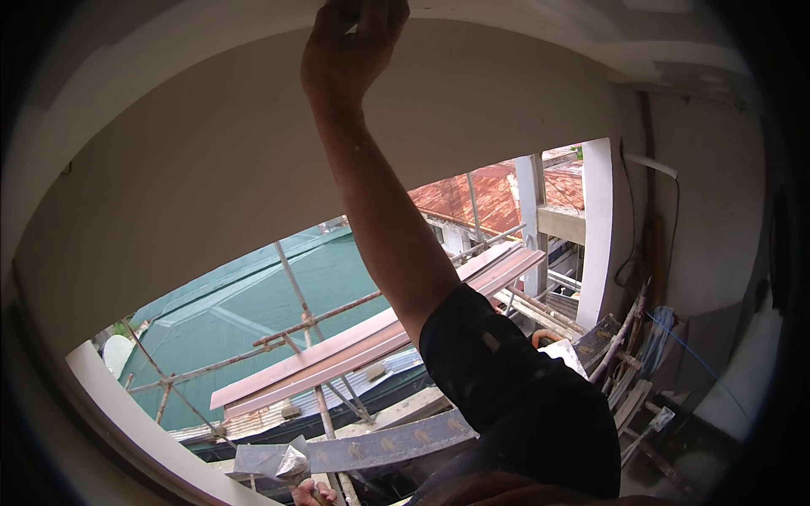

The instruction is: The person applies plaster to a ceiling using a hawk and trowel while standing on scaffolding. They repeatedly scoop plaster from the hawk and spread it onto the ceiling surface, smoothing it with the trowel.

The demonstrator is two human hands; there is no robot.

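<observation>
Black cloth makes the short sleeve [523, 396] of my right arm, which goes up across the wide opening in the wall. My right hand [350, 63] is high, near the pale, smooth ceiling [228, 29]. Its fingers are bent, and something small and dark shows between them; the upper limit of the view cuts it, so I cannot tell if I grip it or how narrow they are.

My left hand [314, 493] is low, by the bottom edge of the opening, near its left corner. Its fingers are closed around the handle of a small tool with a silvery-white head [293, 462]. The head points upward, in front of the left end of a long, grey, patterned strip [388, 447].

Outside the opening, long, flat, pinkish boards [312, 358] lie slanted among rusty scaffold pipes [354, 305]. Behind them is a green ribbed roof [245, 312]; near the upper right corner, a rust-red roof [464, 202]. A white column [596, 228] makes the right edge of the opening.
</observation>
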